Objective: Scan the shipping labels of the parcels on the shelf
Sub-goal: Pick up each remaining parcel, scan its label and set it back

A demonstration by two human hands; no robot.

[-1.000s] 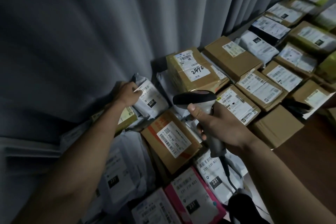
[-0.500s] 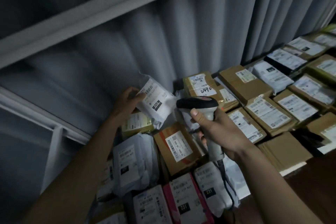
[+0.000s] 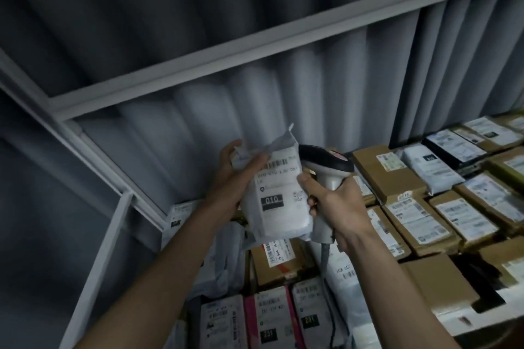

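Head view, from close to far: my right hand (image 3: pixel 337 207) grips the scanner (image 3: pixel 326 167) by its handle, and my left hand (image 3: pixel 241 167) holds a white bag parcel (image 3: pixel 279 195) up just beside it, label facing me. Behind them, many more parcels (image 3: pixel 419 218) lie on the shelf (image 3: pixel 198 65), so I think lots of labels are left to scan.
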